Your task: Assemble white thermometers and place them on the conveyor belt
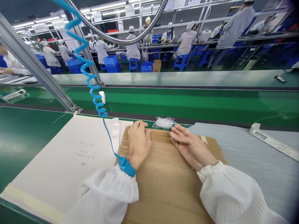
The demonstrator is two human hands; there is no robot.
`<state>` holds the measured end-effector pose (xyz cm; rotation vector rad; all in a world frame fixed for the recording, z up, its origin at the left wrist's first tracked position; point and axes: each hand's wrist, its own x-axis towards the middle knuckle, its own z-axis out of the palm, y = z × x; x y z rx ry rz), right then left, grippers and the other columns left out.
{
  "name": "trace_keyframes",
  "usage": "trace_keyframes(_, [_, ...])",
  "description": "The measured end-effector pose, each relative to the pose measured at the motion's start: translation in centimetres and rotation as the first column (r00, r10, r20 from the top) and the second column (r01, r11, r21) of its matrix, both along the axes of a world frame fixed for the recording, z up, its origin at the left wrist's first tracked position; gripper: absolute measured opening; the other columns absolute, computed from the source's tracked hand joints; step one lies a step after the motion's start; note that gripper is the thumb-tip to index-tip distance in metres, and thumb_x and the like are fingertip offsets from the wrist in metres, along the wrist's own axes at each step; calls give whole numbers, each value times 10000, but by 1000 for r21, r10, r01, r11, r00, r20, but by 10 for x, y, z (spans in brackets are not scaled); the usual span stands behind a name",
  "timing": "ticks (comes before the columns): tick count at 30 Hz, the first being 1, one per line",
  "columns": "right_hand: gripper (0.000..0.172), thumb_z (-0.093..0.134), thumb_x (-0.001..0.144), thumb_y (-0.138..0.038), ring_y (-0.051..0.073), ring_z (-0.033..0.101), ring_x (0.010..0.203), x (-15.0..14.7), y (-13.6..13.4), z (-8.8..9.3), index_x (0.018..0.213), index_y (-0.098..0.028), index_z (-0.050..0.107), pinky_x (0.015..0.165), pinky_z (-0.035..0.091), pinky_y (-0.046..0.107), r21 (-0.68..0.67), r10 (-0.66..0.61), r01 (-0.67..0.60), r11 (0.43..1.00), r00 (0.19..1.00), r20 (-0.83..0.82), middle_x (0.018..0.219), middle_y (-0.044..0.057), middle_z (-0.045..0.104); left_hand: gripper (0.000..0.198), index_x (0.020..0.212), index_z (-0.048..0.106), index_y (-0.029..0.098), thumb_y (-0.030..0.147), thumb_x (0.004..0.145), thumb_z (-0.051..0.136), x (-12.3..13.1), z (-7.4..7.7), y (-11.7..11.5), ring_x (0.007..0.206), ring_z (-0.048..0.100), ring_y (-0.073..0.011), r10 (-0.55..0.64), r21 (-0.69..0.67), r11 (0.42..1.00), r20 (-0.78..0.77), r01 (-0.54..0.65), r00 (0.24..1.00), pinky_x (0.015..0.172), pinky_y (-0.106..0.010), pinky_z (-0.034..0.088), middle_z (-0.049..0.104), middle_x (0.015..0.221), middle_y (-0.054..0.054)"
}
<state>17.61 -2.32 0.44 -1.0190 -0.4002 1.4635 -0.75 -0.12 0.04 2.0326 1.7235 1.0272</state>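
Beside left hand (139,144), white remote (115,135) — long axis pointing forward

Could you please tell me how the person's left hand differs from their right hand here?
The left hand lies palm down on the cardboard sheet, while the right hand lies on its side with fingers loosely curled. The left wrist wears a blue strap; the right wrist shows none. Both rest on the cardboard sheet.

The single head-worn camera looks forward and down from just behind the cardboard sheet (168,177), close above it, with the green conveyor belt (201,105) and far assembly line (149,51) beyond that sheet.
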Motion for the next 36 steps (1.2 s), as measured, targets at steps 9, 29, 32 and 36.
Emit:
trace_keyframes(9, [427,916,580,-20,118,696,910,1,-2,0,932,-210,769,805,610,162,19,37,-37,999,999,13,990,11,720,190,1053,620,181,71,901,591,0,2,0,1201,600,-283,-1,-4,1000,6,1,1000,1050,-482,460,655,1202,-110])
trace_keyframes(29, [436,943,583,-50,112,708,962,8,-1,-8,938,-249,788,877,607,152,34,86,-88,996,995,48,1025,-3,728,192,1063,625,164,62,900,619,1,3,0,1194,598,-276,8,-25,1000,-15,-8,1000,1055,-456,449,662,1205,-105])
trace_keyframes(32, [467,955,558,-45,115,709,964,8,-1,-10,947,-245,790,880,606,150,35,82,-84,996,995,48,1032,0,725,194,1066,626,168,67,901,619,1,3,0,1195,598,-276,7,-22,1000,-14,-7,1000,1058,-458,447,662,1210,-103])
trace_keyframes(36, [486,971,534,-52,117,708,969,7,0,-11,946,-236,789,890,605,151,40,78,-79,996,996,40,1032,5,721,197,1066,628,162,61,897,623,0,2,0,1190,599,-274,7,-21,1000,-8,-8,1000,1064,-460,446,662,1207,-105])
